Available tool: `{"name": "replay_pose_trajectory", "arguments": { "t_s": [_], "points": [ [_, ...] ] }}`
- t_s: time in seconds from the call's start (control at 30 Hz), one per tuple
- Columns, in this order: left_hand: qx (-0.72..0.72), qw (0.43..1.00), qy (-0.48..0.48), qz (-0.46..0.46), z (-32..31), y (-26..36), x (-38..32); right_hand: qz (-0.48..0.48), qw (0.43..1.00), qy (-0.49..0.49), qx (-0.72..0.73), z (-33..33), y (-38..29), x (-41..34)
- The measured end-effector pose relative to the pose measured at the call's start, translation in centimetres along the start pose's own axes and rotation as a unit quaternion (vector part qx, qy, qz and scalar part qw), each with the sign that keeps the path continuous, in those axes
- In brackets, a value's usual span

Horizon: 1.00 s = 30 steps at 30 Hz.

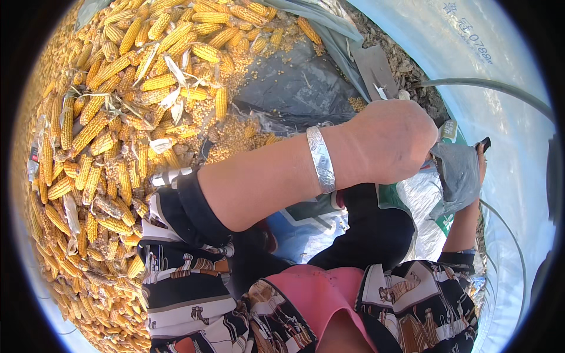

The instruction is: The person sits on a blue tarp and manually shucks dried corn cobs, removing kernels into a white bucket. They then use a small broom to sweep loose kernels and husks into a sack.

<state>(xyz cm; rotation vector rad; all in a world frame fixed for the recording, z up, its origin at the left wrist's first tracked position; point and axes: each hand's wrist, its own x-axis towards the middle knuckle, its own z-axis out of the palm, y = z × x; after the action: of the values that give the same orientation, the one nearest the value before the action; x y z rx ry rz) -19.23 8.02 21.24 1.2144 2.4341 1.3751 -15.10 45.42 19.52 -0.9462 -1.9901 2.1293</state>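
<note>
My left hand (pixel 397 137) reaches across to the right, a patterned silver bangle (pixel 321 161) around its wrist. It is bent over beside a grey plastic bag (pixel 459 174), and its fingers are hidden behind the back of the hand. My right hand (pixel 482 159) holds the bag from its right side, partly hidden by it. A small black tip (pixel 485 143) sticks up by the right fingers; what it belongs to is unclear. Under the bag lies a green and white woven sack (pixel 419 198).
Maize cobs (pixel 114 110) form a large heap on the left, with loose kernels (pixel 238 141) at its edge. Dark plastic sheeting (pixel 295 84) lies ahead. A flat brownish slab (pixel 375 66) leans near the film wall (pixel 499 101), where a curved pole (pixel 490 84) runs.
</note>
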Motion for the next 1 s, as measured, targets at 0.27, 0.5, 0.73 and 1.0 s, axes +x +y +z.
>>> {"name": "replay_pose_trajectory", "arguments": {
  "t_s": [0.27, 0.5, 0.73, 1.0],
  "points": [
    [-0.130, 0.959, 0.153, -0.201, -1.8, -8.3, -11.7, -0.113, 0.980, 0.015, -0.166, -3.7, 6.1, 4.5],
    [0.174, 0.876, -0.190, -0.408, 2.2, -19.8, -29.6, -0.089, 0.975, -0.087, -0.184, -8.9, 8.9, 9.0],
    [0.137, 0.804, -0.340, -0.469, 8.9, -26.0, -32.4, 0.127, 0.895, -0.275, -0.327, -6.8, 2.2, 4.7],
    [0.145, 0.822, -0.336, -0.437, -0.4, -16.0, -32.7, -0.004, 0.867, -0.338, -0.367, 15.3, 1.7, 12.5]
  ]
}}
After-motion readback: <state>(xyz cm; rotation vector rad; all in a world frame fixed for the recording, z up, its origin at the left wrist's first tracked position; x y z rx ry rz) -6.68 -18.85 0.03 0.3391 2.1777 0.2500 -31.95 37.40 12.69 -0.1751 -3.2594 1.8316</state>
